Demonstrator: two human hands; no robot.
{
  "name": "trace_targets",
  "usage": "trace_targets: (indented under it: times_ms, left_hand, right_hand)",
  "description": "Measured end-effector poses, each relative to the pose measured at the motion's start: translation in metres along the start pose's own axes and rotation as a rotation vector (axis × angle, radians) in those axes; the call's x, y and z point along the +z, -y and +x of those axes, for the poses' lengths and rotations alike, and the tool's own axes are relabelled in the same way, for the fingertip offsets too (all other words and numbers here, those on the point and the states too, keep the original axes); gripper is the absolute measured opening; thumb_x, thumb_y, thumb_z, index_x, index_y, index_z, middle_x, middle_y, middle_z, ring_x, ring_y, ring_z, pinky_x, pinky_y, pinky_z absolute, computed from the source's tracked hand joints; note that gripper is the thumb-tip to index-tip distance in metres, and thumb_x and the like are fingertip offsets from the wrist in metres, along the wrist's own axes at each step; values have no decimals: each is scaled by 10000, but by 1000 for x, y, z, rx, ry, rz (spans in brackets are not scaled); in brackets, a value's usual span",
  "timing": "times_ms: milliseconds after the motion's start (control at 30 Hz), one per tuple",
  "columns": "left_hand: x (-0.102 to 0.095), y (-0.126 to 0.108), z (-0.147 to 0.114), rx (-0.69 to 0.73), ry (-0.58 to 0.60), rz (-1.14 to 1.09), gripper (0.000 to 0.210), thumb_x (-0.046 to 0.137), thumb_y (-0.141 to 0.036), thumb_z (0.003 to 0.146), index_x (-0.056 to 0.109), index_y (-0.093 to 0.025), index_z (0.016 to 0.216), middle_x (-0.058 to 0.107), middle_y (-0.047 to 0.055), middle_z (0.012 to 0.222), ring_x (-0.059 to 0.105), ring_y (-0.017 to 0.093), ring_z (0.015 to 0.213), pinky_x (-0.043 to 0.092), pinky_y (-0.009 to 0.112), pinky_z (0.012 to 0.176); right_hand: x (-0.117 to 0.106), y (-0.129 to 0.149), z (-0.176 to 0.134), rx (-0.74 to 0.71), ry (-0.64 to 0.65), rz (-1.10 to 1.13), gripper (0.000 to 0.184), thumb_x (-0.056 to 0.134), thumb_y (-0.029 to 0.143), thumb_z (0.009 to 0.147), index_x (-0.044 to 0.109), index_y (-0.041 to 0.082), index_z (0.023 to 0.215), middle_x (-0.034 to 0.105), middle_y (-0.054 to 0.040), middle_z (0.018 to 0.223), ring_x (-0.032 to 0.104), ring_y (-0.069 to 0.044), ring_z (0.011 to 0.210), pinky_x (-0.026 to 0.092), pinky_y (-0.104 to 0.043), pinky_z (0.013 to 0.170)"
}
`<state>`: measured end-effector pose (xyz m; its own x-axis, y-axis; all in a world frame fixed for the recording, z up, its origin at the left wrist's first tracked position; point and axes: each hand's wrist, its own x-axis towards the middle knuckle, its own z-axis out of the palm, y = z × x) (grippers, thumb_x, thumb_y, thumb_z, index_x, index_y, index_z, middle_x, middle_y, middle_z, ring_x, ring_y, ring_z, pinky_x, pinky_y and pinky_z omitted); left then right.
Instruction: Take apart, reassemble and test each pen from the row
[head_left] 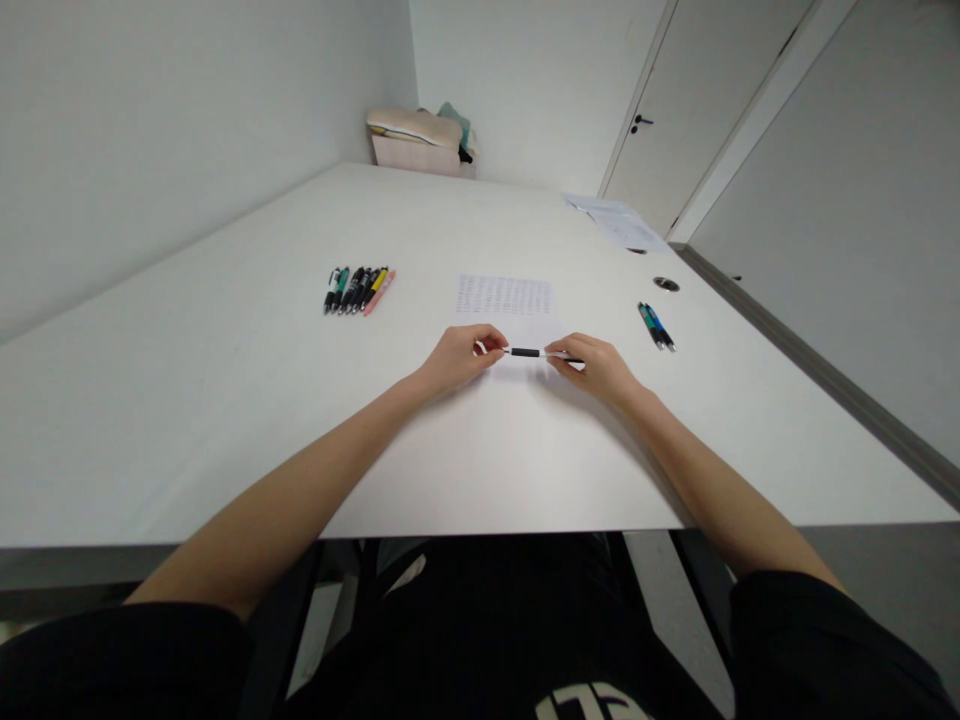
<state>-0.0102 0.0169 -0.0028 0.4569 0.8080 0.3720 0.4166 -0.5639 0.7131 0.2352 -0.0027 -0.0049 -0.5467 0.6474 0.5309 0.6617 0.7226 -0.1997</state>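
Observation:
A pen [525, 352] with a black grip and white barrel lies level between my hands, just over the near part of a white sheet. My left hand [463, 355] pinches its pointed end between thumb and fingers. Around the barrel at the other end, the fingers of my right hand [592, 363] are closed, and a dark piece shows beside them. The printed sheet [504, 295] lies flat beyond my hands, with rows of small text too fine to read.
On the left, several pens [352, 290] lie in a row beside a pink pen [380, 293]. Two green and blue pens [656, 326] rest on the right, near a round metal disc [666, 284]. Papers [619, 220] lie at the table's far right; a box [416, 153] stands beyond it.

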Motion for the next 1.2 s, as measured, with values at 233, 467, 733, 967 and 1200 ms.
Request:
trace_targets:
  times_ms: [233,467,733,967,1200]
  left_hand:
    - [2,2,0,21,-10,21,131,574,-221,741,639,-150,830,671,28,808,599,110,707,477,225,641]
    - [-2,1,1,26,-4,36,198,593,-250,722,634,-141,883,669,50,886,597,125,757,478,230,652]
    - [-40,4,5,-78,123,186,271,566,-372,741,662,-157,873,648,27,735,574,127,669,413,235,617]
    - [-61,8,3,-169,500,204,338,613,-467,683,668,-188,866,638,7,636,550,123,557,340,224,533]
    - [-64,15,0,-227,607,179,321,675,-404,603,654,-201,851,589,-17,585,510,120,523,316,231,521]
  right_hand:
    - [-2,2,0,0,-3,10,139,503,243,850,612,201,927,675,-45,884,639,-132,744,498,-241,678]
    - [-1,-1,-1,11,-11,9,140,501,253,852,611,209,928,675,-43,881,638,-132,743,500,-244,677]
    - [-1,-7,-3,55,-30,39,145,500,266,848,610,211,926,672,-50,893,640,-142,757,511,-260,698]
    - [0,-12,-6,84,-35,46,146,500,278,849,609,214,922,670,-45,887,639,-141,730,513,-272,690]
    - [0,-13,-6,100,-34,56,145,507,277,842,612,210,916,668,-47,882,643,-143,739,516,-269,685]
